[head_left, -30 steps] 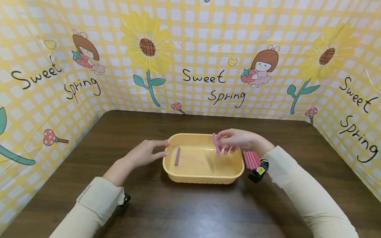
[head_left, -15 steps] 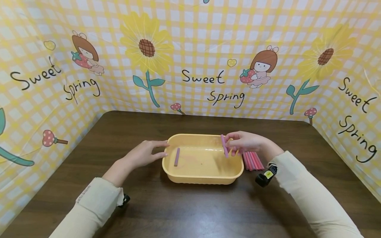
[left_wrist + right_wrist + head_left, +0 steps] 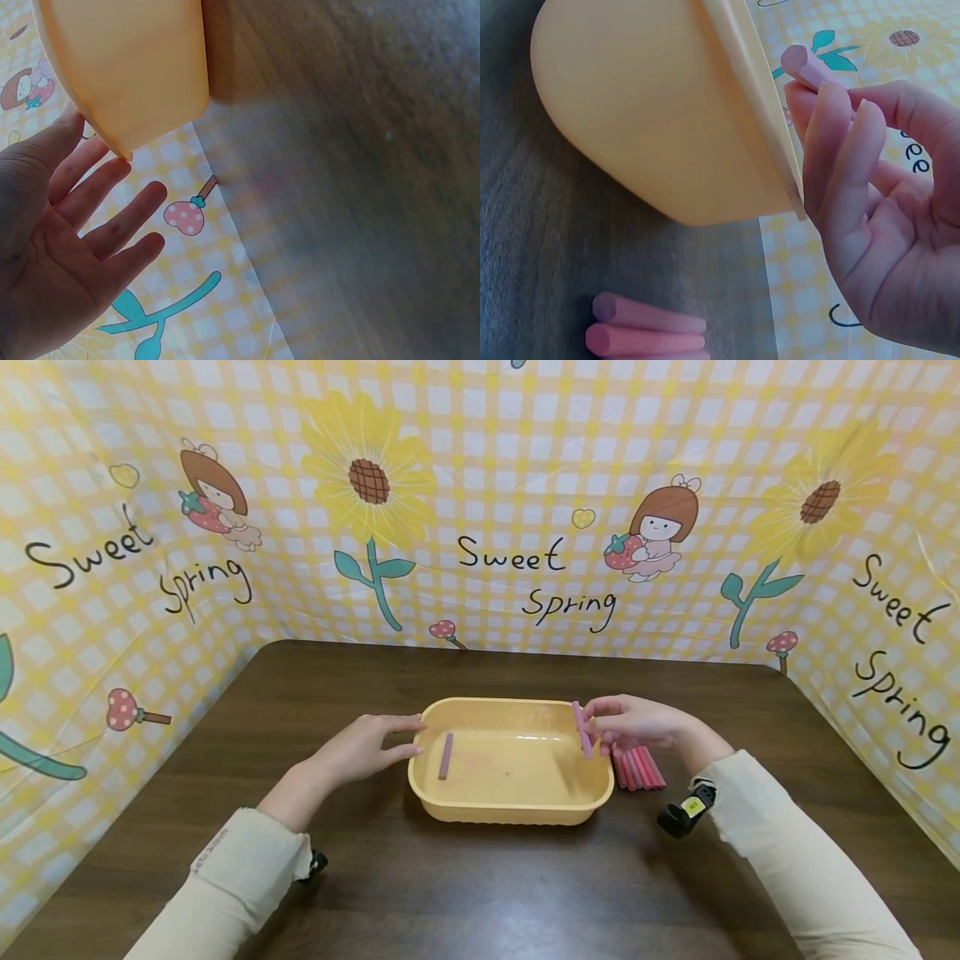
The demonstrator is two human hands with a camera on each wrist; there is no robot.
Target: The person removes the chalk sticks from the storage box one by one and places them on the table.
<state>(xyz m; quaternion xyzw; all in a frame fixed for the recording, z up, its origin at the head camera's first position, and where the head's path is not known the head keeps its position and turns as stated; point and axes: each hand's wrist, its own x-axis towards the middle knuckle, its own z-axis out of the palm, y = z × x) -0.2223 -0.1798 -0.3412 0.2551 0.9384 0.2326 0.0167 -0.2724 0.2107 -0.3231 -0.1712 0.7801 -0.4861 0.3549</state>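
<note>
A yellow plastic basin (image 3: 510,814) stands on the table. One purple chalk stick (image 3: 446,757) lies inside it, near the left wall. My right hand (image 3: 637,722) pinches a lilac chalk stick (image 3: 582,731) between thumb and fingertips, above the basin's right end; its six-sided end faces the right wrist view. At the basin's left rim, my left hand (image 3: 360,747) touches the edge with outstretched fingers. In the left wrist view, the thumb and some fingertips meet the rim while the other fingers are spread apart.
A row of several pink and red chalk sticks (image 3: 639,768) lies on the brown table (image 3: 360,868), just right of the basin and partly below my right hand. A yellow checked cloth (image 3: 495,468) with printed flowers walls off the back and sides.
My right hand has moved rightward with the lilac chalk stick, from over the basin toward its right rim. More of the chalk row shows. The left hand stays at the rim.
</note>
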